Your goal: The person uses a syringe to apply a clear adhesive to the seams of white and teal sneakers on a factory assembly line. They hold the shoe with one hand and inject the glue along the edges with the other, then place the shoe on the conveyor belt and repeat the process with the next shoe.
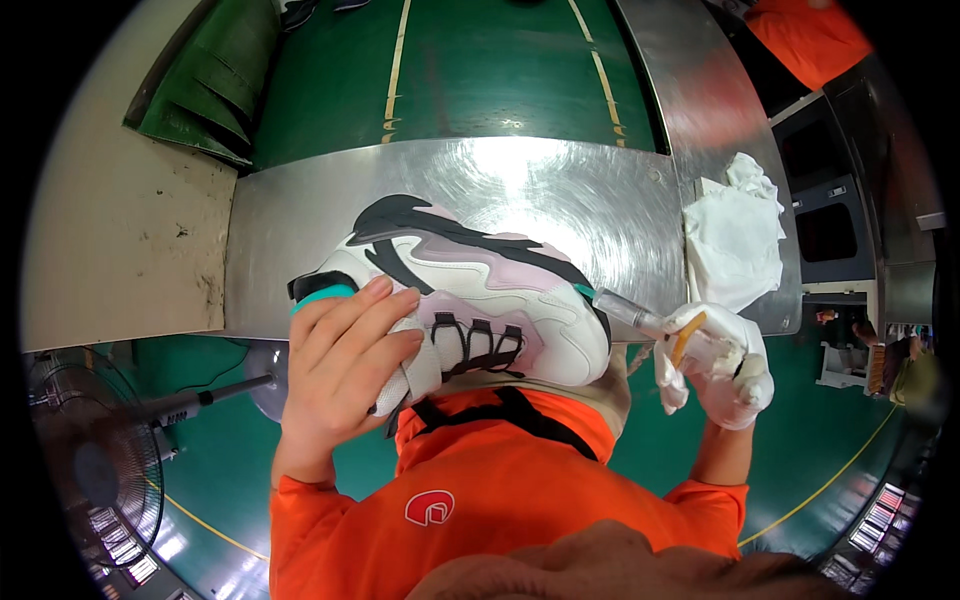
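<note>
A white, lilac and black sneaker (500, 280) lies tilted on its side above the front of the metal table, its sole facing away from me. My left hand (350, 345), bare, is wrapped around the collar and tongue. In my right hand (722, 368), which wears a white glove, is a clear syringe (627, 309) with a teal tip. That tip meets the sole's edge close to the toe; whether it touches cannot be made out. An amber-coloured piece shows at the syringe's rear, by my gloved fingers.
A crumpled white cloth (735, 245) lies on the right of the metal table (290, 240). Beyond runs a green conveyor belt (500, 60). At left are a beige panel (130, 230) and a fan (95, 470). Someone's orange garment (810, 40) shows at the upper right.
</note>
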